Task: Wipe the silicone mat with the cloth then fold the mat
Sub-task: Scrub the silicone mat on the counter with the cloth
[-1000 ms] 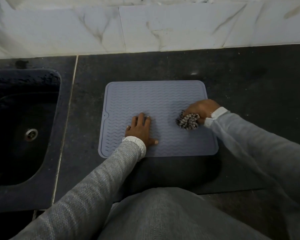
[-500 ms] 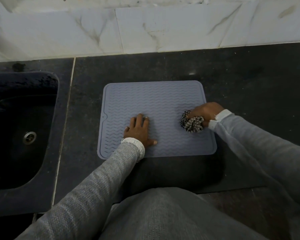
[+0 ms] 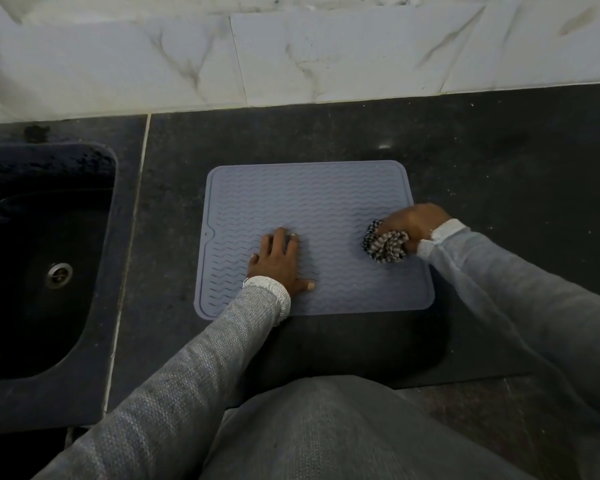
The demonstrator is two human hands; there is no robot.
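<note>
Here the left hand (image 3: 276, 263) presses flat on the mat (image 3: 326, 202); the right hand (image 3: 411, 225) grips the bunched cloth (image 3: 385, 245).

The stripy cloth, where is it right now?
In the head view, the bunched black-and-white striped cloth sits near the right edge of the grey ribbed silicone mat, gripped by the right hand.

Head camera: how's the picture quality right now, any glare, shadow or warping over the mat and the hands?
Head view: dim overall, yet the mat ridges read sharp. One small glint on the counter behind it, none on the mat. A soft shadow lies along the mat's near edge. Wide-angle bending curves the wall tiles and sink. The left hand and the right hand gripping the cloth show no blur.
</note>
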